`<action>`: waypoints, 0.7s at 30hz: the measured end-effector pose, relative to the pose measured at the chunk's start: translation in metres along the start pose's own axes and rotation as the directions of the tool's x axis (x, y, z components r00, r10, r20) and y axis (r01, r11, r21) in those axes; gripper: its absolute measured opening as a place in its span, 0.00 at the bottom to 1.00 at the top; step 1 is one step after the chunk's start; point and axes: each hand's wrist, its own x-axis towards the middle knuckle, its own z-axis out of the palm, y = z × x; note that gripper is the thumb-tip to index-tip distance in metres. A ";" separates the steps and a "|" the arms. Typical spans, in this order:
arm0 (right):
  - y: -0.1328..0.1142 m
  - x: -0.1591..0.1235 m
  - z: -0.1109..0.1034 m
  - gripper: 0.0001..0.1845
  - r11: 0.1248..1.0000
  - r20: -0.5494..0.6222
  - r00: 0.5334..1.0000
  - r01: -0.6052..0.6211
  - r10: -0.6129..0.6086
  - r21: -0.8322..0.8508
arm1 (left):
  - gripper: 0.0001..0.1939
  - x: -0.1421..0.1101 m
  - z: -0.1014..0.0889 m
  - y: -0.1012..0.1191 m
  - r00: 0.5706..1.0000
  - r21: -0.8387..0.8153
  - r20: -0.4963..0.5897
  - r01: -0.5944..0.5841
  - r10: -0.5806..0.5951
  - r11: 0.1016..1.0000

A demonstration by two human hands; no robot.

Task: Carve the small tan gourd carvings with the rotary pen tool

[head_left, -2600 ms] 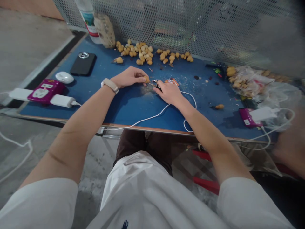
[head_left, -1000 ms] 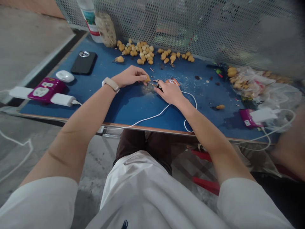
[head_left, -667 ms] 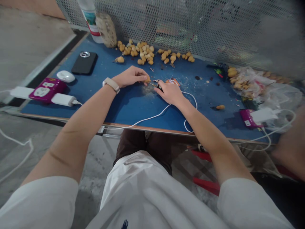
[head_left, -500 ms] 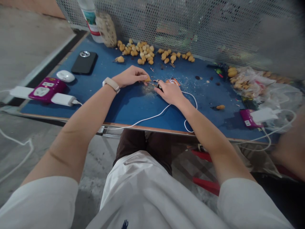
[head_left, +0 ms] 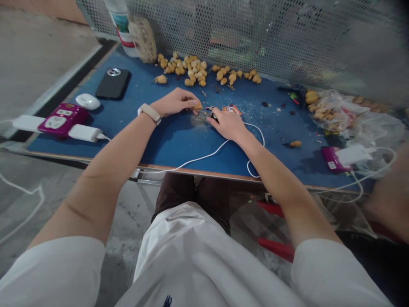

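Note:
My left hand pinches a small yellow gourd between thumb and fingers, just over the blue tabletop. My right hand is closed round a dark pen-like engraving tool, mostly hidden by the fingers. Its thin metal tip points left and meets or nearly meets the gourd; the exact contact is too small to tell. A white cable runs from near the right hand over the table's front edge. Pale dust lies below the tip, and an orange item shows behind the right hand.
Many small gourds line the mesh panel. A bottle, a jar, a phone, a white case and a purple socket block sit left. Plastic bags and another person's blurred arm are right.
The gourd turns very slightly in my left fingers, and the tool tip shifts a little against it. Both hands otherwise hold almost the same position.

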 end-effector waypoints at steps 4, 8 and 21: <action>0.002 0.000 0.002 0.36 1.000 -0.012 1.000 0.013 -0.012 0.006 | 0.20 0.000 0.001 -0.001 1.000 -0.006 -0.008 0.001 -0.001 1.000; 0.005 0.001 0.005 0.37 0.999 -0.034 0.999 0.036 -0.036 0.014 | 0.20 -0.001 0.002 0.000 1.000 -0.005 -0.007 0.003 -0.003 1.000; 0.004 0.002 0.005 0.37 1.000 -0.024 1.000 0.017 -0.017 -0.001 | 0.21 -0.001 0.002 0.003 1.000 0.002 -0.005 0.004 -0.004 1.000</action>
